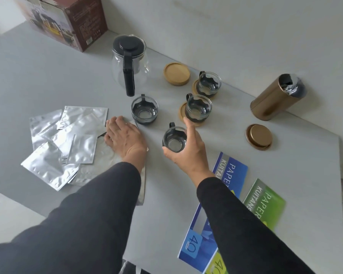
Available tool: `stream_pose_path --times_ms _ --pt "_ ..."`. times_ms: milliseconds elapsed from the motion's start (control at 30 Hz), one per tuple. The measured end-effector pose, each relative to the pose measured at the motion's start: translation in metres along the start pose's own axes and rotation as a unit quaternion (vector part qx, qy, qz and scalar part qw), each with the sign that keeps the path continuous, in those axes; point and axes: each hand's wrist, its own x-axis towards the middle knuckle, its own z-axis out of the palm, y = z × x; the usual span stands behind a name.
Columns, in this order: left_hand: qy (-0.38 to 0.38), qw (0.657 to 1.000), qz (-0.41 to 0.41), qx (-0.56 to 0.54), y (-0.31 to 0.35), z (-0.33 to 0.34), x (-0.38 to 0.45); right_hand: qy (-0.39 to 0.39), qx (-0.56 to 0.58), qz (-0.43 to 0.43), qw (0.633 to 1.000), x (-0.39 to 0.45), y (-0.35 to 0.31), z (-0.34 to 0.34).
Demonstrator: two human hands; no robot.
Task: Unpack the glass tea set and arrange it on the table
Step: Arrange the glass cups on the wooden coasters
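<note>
Right hand [186,149] grips a glass cup [174,139] just in front of the teapot [129,64]; left hand [125,138] lies flat and open on foil pouches [67,139] to the teapot's front-left.

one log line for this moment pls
right hand: holds cup | left hand: flat on foil pouch | two cups on coasters | spare coaster

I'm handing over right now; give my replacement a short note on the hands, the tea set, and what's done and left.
Right hand: grip around a glass cup.
Left hand: flat on the foil pouches.
Teapot stands unpacked near the box.
Two cups sit on wooden coasters; one cup stands bare.
A spare coaster lies free.
Left: place the held cup, sort coasters.
</note>
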Motion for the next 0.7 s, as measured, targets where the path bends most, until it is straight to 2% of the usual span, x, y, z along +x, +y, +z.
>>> stream_pose_path --times_ms 200,400,600,700 --pt "0.006 1.0 0.004 0.01 0.0 0.001 0.001 -0.017 0.0 -0.02 1.0 0.001 0.003 0.001" --pt "0.004 1.0 -0.001 0.012 -0.001 0.003 0.001 0.113 -0.019 -0.119 0.986 0.048 -0.02 -0.004" --pt "0.007 1.0 -0.008 0.026 0.002 0.002 0.0 0.082 -0.068 -0.051 0.993 0.142 -0.04 -0.001" --pt "0.007 0.999 -0.015 0.033 0.003 0.005 0.001 0.037 -0.1 0.002 0.994 0.176 -0.044 0.008"
